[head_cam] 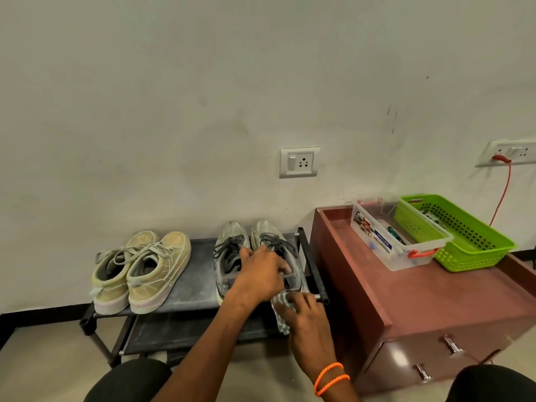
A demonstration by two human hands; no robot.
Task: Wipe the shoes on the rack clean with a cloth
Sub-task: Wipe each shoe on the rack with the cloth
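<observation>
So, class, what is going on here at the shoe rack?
A person crouches at a black shoe rack. The left hand grips the right-hand grey sneaker of a pair on the top shelf, while the right hand holds a checked cloth against its heel. A dusty beige pair stands to the left, untouched.

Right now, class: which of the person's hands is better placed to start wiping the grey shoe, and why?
The right hand. It already holds the checked cloth at the heel of the right grey shoe, while the left hand grips that shoe's opening, steadying it on the rack.
</observation>
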